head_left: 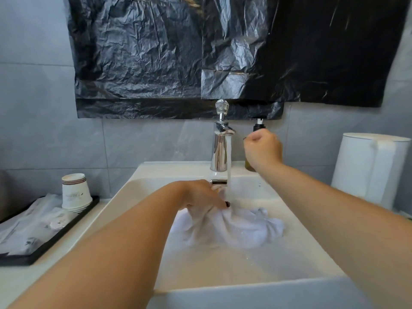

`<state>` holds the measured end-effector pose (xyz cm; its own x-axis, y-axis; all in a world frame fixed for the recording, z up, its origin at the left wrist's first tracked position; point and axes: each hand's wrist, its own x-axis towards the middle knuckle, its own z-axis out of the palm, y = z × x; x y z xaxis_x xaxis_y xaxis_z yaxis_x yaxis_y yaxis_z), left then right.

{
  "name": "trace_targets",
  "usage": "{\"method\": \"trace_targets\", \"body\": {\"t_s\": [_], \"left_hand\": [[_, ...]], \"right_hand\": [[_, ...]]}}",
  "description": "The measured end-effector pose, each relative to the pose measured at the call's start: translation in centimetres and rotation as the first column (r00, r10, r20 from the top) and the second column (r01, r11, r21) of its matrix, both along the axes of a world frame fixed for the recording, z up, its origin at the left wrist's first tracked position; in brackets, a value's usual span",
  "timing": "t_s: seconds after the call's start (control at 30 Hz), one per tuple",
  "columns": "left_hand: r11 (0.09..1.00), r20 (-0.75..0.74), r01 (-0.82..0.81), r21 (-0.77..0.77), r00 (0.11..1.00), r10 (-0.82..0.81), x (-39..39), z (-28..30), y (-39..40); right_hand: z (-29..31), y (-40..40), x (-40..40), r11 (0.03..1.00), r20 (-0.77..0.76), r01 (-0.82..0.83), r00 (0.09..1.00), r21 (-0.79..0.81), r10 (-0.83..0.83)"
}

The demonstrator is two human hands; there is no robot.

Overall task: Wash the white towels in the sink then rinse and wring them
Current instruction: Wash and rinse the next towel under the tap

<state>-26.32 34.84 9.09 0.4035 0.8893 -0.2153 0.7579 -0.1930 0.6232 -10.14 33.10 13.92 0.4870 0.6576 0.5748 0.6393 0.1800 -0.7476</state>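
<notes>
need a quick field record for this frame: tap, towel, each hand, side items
tap: faucet running, stream falls into the sink
towel: white towel bunched, wet, in the basin under the stream
left hand: left hand grips the towel by the stream
right hand: right hand raised, fingers curled, in front of the soap bottle; contact unclear
counter left: paper cups stacked on black tray

A: Wall had crumpled black plastic sheeting [178,52] taped over grey tiles. What was left of the basin?

B: Stack of white paper cups with brown rim stripes [75,192] sat on a flat black tray [55,239], beside clear plastic packets [29,228].

A: Right side?

B: White lidded cylindrical bin [370,170]. Dark amber pump bottle [258,128] stood just beside the tap, mostly hidden.
</notes>
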Motion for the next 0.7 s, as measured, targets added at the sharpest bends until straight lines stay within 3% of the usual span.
{"method": "trace_targets", "body": {"t_s": [0.1, 0.17, 0.23, 0.37, 0.47, 0.53, 0.63, 0.7], "left_hand": [[0.999, -0.067, 0.018, 0.052, 0.998, -0.014, 0.2, 0.0, 0.3], [0.996, -0.076, 0.023, 0.081, 0.997, -0.017, 0.2, 0.4, 0.0], [0.994, -0.082, 0.031, 0.107, 0.996, -0.023, 0.2, 0.2, 0.2], [0.991, -0.061, 0.05, 0.126, 0.997, -0.042, 0.4, 0.2, -0.2], [0.996, 0.001, 0.077, 0.054, 0.997, -0.077, 0.6, 1.0, -1.2], [0.98, 0.011, 0.184, -0.076, 0.983, -0.184, 1.2, 1.6, -2.3], [0.892, -0.118, 0.365, -0.267, 0.906, -0.406, 2.4, 1.6, -4.4], [0.867, -0.183, 0.385, -0.316, 0.872, -0.454, 2.7, 1.2, -4.8]], "right_hand": [[4.1, 0.5, -0.9, 0.988, 0.183, -0.106, 0.98, 0.108, 0.085], [6.0, 1.3, -1.9, 0.975, 0.298, -0.221, 0.932, 0.008, 0.209], [7.5, 2.0, -2.9, 0.954, 0.316, -0.282, 0.901, -0.099, 0.299], [7.4, 2.8, -3.7, 0.968, 0.397, -0.243, 0.884, -0.057, 0.245], [5.7, 2.4, -3.2, 0.967, 0.471, -0.251, 0.848, -0.046, 0.243], [5.1, 1.6, -2.6, 0.959, 0.46, -0.283, 0.854, 0.021, 0.242], [3.0, -0.9, -1.5, 0.909, 0.44, -0.261, 0.892, 0.326, 0.099], [1.4, -2.1, -0.9, 0.928, 0.376, -0.212, 0.922, 0.307, 0.086]]}}
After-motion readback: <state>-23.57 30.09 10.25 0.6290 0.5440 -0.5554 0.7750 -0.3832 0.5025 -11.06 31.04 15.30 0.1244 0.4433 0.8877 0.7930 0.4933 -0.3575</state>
